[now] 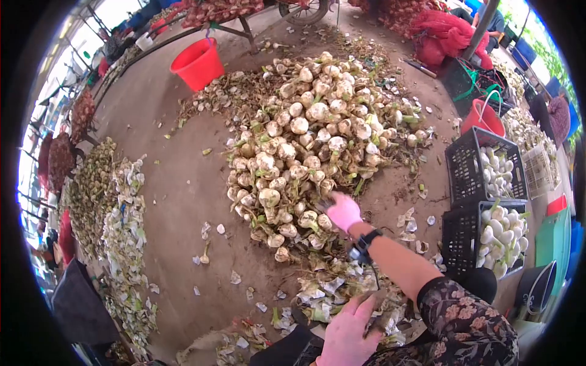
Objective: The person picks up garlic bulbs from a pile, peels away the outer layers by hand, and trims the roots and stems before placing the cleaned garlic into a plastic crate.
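Observation:
A large heap of garlic bulbs point(299, 125), dirty and with stems and roots on, lies on the floor in front of me. My right hand point(345, 212), in a pink glove with dark fingertips and a black watch point(366, 239) at the wrist, reaches to the heap's near right edge. Its fingers stretch out against the bulbs. Lower down, close to my body, my left hand point(349, 334) in a matching pink glove is closed, its fingers bent over. What it holds is hard to make out. Peeled garlic skins point(329, 287) lie just beyond it.
Two black crates point(455, 235) of cleaned white garlic stand at right, with a red bucket point(482, 116) behind them. Another red bucket point(198, 64) is at the back left. A long strip of skins point(125, 226) runs along the left. A person point(495, 27) sits at the far right.

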The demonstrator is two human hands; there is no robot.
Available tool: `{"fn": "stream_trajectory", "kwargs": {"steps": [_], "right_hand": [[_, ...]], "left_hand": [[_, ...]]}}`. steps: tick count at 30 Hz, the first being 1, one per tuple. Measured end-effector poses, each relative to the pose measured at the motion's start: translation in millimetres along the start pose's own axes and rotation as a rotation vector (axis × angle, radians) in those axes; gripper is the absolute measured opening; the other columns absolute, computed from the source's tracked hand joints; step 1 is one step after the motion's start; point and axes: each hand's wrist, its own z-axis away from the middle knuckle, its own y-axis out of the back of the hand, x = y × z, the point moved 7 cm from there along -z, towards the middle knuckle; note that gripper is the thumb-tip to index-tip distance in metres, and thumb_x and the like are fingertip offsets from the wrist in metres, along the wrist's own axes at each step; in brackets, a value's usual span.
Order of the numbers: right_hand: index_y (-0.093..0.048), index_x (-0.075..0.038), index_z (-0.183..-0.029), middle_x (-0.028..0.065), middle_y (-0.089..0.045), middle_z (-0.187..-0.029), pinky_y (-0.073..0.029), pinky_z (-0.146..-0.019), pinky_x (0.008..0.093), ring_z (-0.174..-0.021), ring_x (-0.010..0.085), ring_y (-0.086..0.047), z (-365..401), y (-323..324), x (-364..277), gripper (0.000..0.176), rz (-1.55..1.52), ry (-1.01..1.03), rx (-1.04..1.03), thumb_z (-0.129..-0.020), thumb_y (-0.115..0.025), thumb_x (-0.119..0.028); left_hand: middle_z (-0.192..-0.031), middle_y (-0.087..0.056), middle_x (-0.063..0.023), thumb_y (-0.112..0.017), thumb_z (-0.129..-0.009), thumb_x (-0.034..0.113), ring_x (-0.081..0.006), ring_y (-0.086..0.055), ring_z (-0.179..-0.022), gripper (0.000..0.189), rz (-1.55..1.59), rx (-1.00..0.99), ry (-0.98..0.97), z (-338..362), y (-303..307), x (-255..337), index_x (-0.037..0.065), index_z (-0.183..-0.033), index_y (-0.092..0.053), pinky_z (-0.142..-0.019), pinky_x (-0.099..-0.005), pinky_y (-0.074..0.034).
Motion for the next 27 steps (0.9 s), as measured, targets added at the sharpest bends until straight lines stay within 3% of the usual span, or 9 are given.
{"fn": "stream_trajectory", "kwargs": {"steps": [3, 6, 9, 12, 15, 18, 21, 24, 27], "right_hand": [[-0.053, -0.018, -0.129, 0.0175, -0.050, -0.126, -0.040, -0.101, 0.0396, -0.122, 0.0343, -0.045, -39, 29, -81, 0.054, 0.179, 0.268, -0.048, -0.076, -0.059, -0.009], [-0.052, -0.015, -0.126, 0.0151, -0.051, -0.126, -0.040, -0.098, 0.0471, -0.123, 0.0341, -0.044, -87, 7, -103, 0.046, 0.368, 0.382, 0.015, -0.081, -0.058, -0.018], [-0.051, -0.017, -0.128, 0.0103, -0.052, -0.126, -0.041, -0.095, 0.0495, -0.122, 0.0322, -0.045, -115, -26, -99, 0.049, 0.675, 0.304, -0.310, -0.080, -0.062, -0.025], [-0.050, -0.018, -0.128, 0.0091, -0.053, -0.124, -0.043, -0.093, 0.0489, -0.120, 0.0311, -0.047, -103, -30, -93, 0.051, 0.726, 0.364, -0.330, -0.079, -0.063, -0.026], [-0.052, -0.019, -0.127, 0.0098, -0.060, -0.118, -0.047, -0.092, 0.0432, -0.113, 0.0308, -0.054, -63, -39, -60, 0.051, 0.671, 0.289, -0.565, -0.077, -0.062, -0.024], [-0.052, -0.016, -0.128, 0.0125, -0.064, -0.115, -0.048, -0.092, 0.0408, -0.108, 0.0302, -0.060, -29, -41, 5, 0.052, 0.165, 0.039, -0.489, -0.078, -0.063, -0.027], [-0.055, -0.011, -0.125, 0.0140, -0.065, -0.112, -0.048, -0.088, 0.0387, -0.104, 0.0290, -0.061, 0, -38, 42, 0.054, -0.032, 0.041, -0.418, -0.078, -0.069, -0.034], [-0.057, -0.006, -0.121, 0.0147, -0.066, -0.107, -0.048, -0.084, 0.0360, -0.099, 0.0285, -0.063, 34, -27, 75, 0.056, -0.520, -0.225, -0.325, -0.077, -0.073, -0.037], [-0.060, -0.005, -0.112, 0.0104, -0.067, -0.097, -0.050, -0.079, 0.0369, -0.086, 0.0250, -0.063, 81, -11, 77, 0.033, -1.394, -0.449, -0.327, -0.088, -0.064, -0.026]], "left_hand": [[-0.108, -0.058, -0.0173, -0.059, -0.067, -0.001, -0.0359, -0.058, -0.093, 0.054, -0.008, 0.023, -0.043, -9, 7, 3, 0.006, -0.120, -0.056, -0.079, -0.0414, -0.047], [-0.113, -0.057, -0.0190, -0.058, -0.067, -0.002, -0.0376, -0.057, -0.100, 0.055, 0.009, -0.036, 0.020, -16, 4, -3, 0.006, -0.121, -0.055, -0.085, -0.0410, -0.047], [-0.115, -0.057, -0.0190, -0.059, -0.068, -0.002, -0.0375, -0.056, -0.104, 0.052, 0.024, -0.116, 0.090, -24, 0, -9, 0.006, -0.120, -0.056, -0.088, -0.0403, -0.046], [-0.116, -0.057, -0.0186, -0.062, -0.071, 0.000, -0.0371, -0.056, -0.105, 0.049, 0.064, -0.097, 0.088, -30, -2, -10, 0.006, -0.119, -0.056, -0.088, -0.0404, -0.046], [-0.116, -0.056, -0.0183, -0.062, -0.073, 0.002, -0.0370, -0.056, -0.103, 0.046, 0.064, -0.130, 0.087, -39, 0, -4, 0.005, -0.119, -0.055, -0.087, -0.0407, -0.046], [-0.114, -0.055, -0.0192, -0.059, -0.070, 0.000, -0.0384, -0.054, -0.102, 0.050, 0.012, -0.093, 0.065, -33, -7, -11, 0.003, -0.120, -0.053, -0.087, -0.0421, -0.045], [-0.116, -0.054, -0.0202, -0.058, -0.068, 0.001, -0.0393, -0.054, -0.104, 0.054, -0.055, -0.076, 0.011, -25, -13, -9, 0.003, -0.122, -0.051, -0.089, -0.0433, -0.044], [-0.117, -0.054, -0.0204, -0.059, -0.068, 0.001, -0.0403, -0.053, -0.106, 0.061, -0.038, -0.081, 0.031, -16, -17, -7, 0.007, -0.128, -0.049, -0.091, -0.0431, -0.044], [-0.118, -0.054, -0.0201, -0.066, -0.073, 0.009, -0.0376, -0.056, -0.106, 0.053, -0.061, -0.102, 0.076, -23, -15, -7, 0.004, -0.124, -0.051, -0.089, -0.0415, -0.047]]}}
